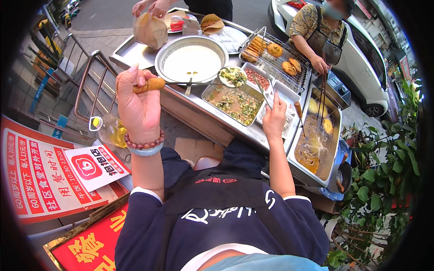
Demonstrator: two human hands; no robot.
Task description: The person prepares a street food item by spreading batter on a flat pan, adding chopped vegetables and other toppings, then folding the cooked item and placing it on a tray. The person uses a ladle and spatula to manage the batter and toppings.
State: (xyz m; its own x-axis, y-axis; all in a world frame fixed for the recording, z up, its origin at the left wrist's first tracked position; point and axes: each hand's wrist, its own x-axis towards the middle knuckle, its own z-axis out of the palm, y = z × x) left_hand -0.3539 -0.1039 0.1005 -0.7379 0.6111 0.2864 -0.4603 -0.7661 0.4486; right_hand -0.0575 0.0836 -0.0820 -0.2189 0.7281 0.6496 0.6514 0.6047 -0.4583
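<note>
My left hand [140, 98] grips the wooden handle [149, 85] of a long-stemmed ladle. Its round, shallow head holds batter topped with chopped greens [233, 76], and hangs over the edge of a steel tray of chopped vegetable filling [234, 105]. My right hand [275, 118] holds a pair of metal tongs [260, 86], whose tips are by a white tray of raw peanuts [255, 76]. Behind the ladle's stem stands a large metal bowl of white batter [191, 61], with a small utensil [189, 84] at its near rim. A tray of pale pieces [288, 123] lies partly hidden beside my right hand.
To the right, fritters [327, 125] bubble in a deep fryer [334, 159]; a wooden-handled tool [298, 110] stands in it. A masked person holds long chopsticks [322, 91] there. Fried cakes [274, 49] drain on a wire rack. Another person's hands hold a paper bag [151, 32].
</note>
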